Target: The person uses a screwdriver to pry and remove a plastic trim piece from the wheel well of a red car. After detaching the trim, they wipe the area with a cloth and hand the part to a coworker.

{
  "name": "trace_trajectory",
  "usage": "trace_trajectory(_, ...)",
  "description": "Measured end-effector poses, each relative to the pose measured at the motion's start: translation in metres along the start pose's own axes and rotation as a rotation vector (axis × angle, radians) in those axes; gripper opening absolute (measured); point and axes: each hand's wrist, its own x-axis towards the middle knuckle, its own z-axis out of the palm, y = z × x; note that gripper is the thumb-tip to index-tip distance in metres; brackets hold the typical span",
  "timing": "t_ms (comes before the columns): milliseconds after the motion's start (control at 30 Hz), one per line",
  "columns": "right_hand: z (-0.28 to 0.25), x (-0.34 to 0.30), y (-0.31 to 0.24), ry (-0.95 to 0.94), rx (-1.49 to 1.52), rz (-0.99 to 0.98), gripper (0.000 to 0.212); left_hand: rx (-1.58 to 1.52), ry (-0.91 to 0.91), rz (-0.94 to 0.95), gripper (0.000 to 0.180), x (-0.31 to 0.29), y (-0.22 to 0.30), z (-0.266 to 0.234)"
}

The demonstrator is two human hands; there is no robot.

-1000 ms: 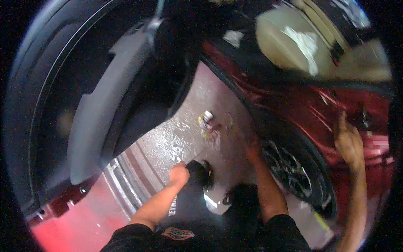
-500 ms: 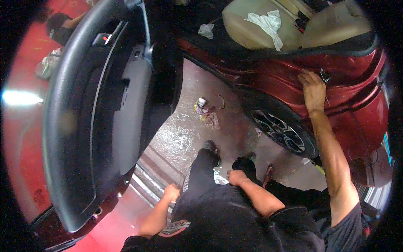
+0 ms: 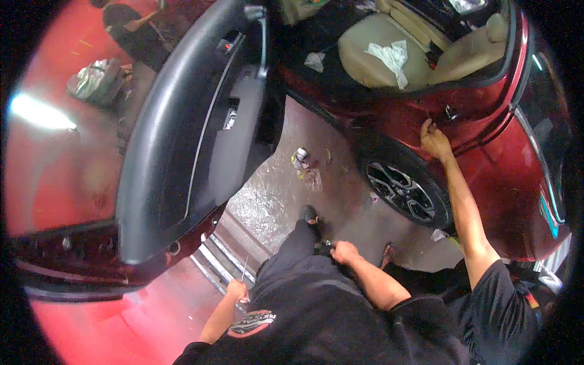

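My left hand, low and left of my body, is closed round a thin metal rod that points upward. My right hand is closed in front of my waist; a small dark thing with a shiny spot shows by its fingers, too unclear to name. To my left stands a swung-out car door with a black and grey inner panel. Another person's hand reaches from the right to the red car body, just below a metal door striker.
A rear wheel sits below the door opening. Crumpled rags lie on the wet-looking floor. White cloths, one on the beige seat, are inside the car. At upper left another person is near a bundle.
My view has shifted, so the door appears farther right. The other person's hand has moved down from beside the striker. My left hand still holds the rod, which now stands out more plainly.
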Motion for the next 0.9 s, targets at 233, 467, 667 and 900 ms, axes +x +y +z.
trace_trajectory(233, 0.063, -0.046, 0.04, 0.204, 0.12, 0.044, 0.039, -0.381, -0.304, -0.149, 0.018, -0.03, 0.008, 0.056)
trace_trajectory(467, 0.142, -0.082, 0.096, 0.145, 0.298, 0.186, 0.046, -1.262, -0.039, -0.77, 0.03, -0.062, -0.035, 0.025)
trace_trajectory(667, 0.112, -0.107, 0.05, 0.407, 0.689, 0.179, 0.034, -1.525, -0.211, -0.973, 0.021, 0.024, -0.121, 0.01)
trace_trajectory(900, 0.117, -0.042, 0.052, 0.431, 0.825, 0.116, 0.023, -1.345, 0.158, -0.774, 0.02, 0.041, -0.167, -0.033)
